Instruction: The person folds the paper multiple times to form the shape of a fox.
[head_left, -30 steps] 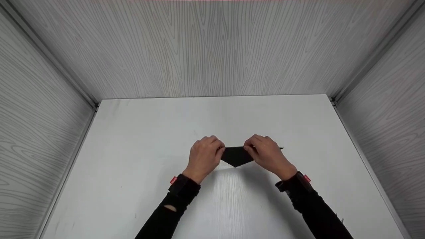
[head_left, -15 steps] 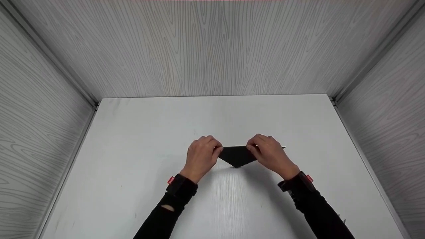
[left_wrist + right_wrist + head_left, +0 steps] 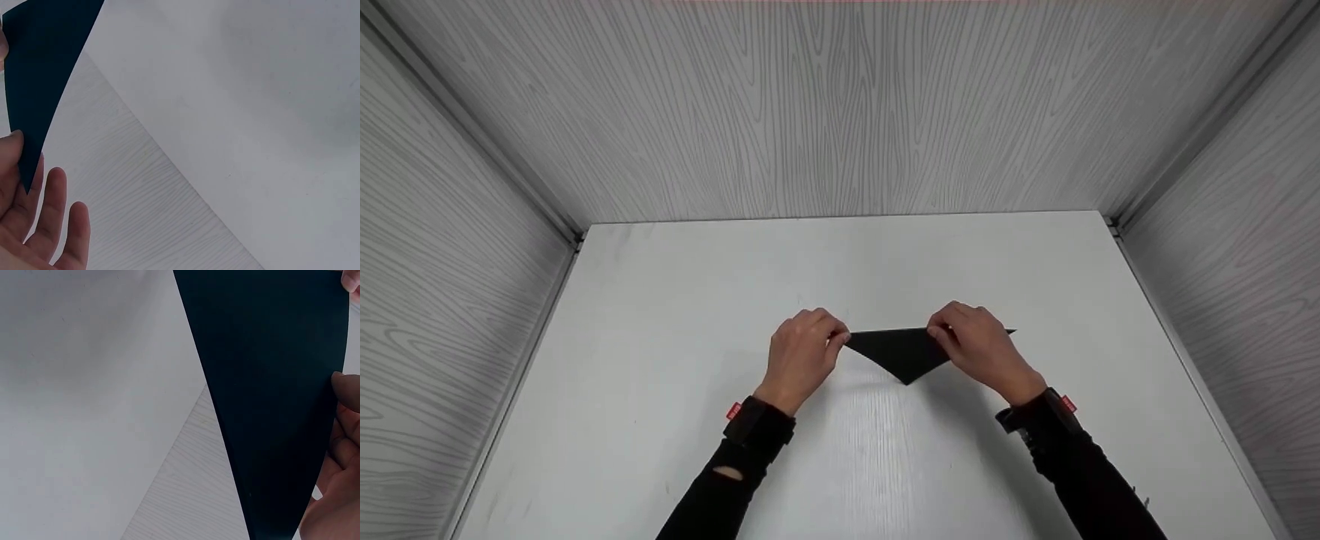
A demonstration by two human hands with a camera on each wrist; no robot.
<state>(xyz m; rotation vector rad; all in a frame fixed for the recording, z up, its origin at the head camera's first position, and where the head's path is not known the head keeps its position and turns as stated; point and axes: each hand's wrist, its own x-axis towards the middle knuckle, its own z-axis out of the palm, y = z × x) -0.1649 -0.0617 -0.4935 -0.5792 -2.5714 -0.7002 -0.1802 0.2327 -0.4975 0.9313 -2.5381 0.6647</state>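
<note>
A dark triangular sheet, folded-paper-like and thin (image 3: 901,351), is stretched between both hands over the white table, its long edge at the top and one point hanging downward. My left hand (image 3: 804,352) pinches it near its left corner; in the left wrist view the thumb lies on the dark sheet (image 3: 42,73) while the other fingers spread behind its tip. Farther along the top edge, my right hand (image 3: 979,349) pinches the sheet between thumb and fingers, and the right corner sticks out past the knuckles. The right wrist view shows the sheet's broad face (image 3: 264,382), dark blue-green there.
The white tabletop (image 3: 697,285) carries soft shadows of both arms. Grey wood-grain panels enclose it: a back panel (image 3: 840,112), a left panel (image 3: 442,285) and a right panel (image 3: 1237,247).
My left hand has slid left to the sheet's corner, showing more of its left side. The right hand has shifted slightly right with the sheet, and the hanging point has moved right and a little lower.
</note>
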